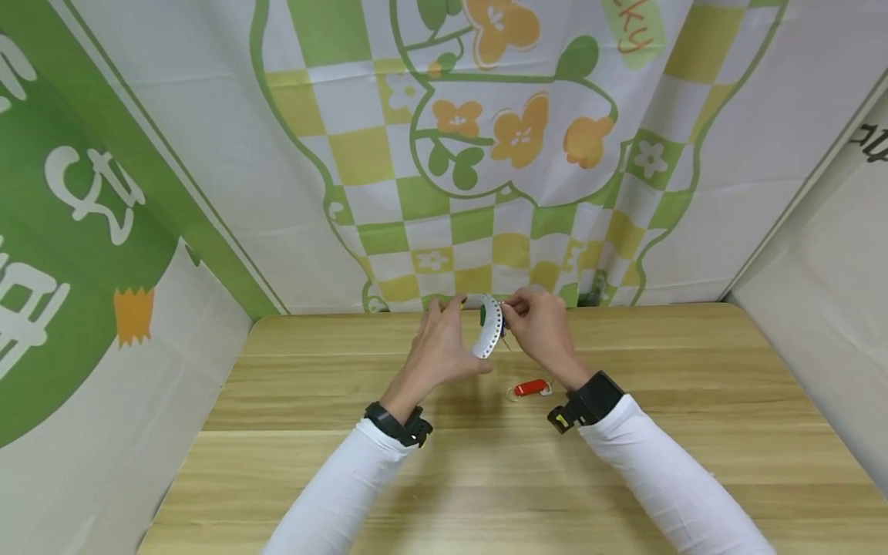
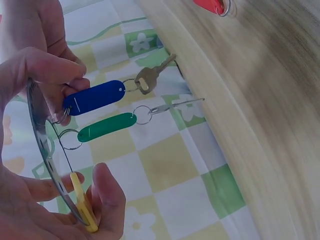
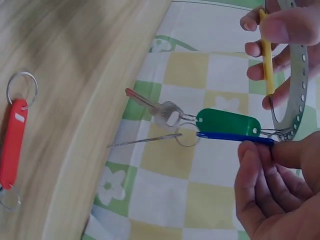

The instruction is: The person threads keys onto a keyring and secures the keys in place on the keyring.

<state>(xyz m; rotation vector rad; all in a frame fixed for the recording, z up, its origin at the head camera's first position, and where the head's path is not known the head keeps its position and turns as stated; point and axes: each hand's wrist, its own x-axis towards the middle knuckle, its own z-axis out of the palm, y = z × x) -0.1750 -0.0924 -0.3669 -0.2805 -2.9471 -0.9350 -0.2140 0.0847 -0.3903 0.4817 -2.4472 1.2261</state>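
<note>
My left hand [image 1: 440, 348] grips a curved metal plate [image 1: 494, 330] with a row of small holes along one edge. A yellow strip [image 2: 83, 202] lies along it at the left hand's fingers. From the plate hangs a green key tag [image 3: 227, 122] on a split ring, with a key [image 3: 167, 114] at its other end. My right hand [image 1: 544, 330] pinches a blue key tag [image 2: 95, 97] by its ring end, close to the plate's holed edge. A second key [image 2: 150, 78] dangles from the blue tag. Whether the blue tag's ring passes through a hole, I cannot tell.
On the wooden table [image 1: 333, 462] lies a red key tag [image 1: 531, 387] with rings at its ends, just below the hands. A checked, flowered cloth [image 1: 472, 231] hangs behind the table's far edge. White walls stand at both sides.
</note>
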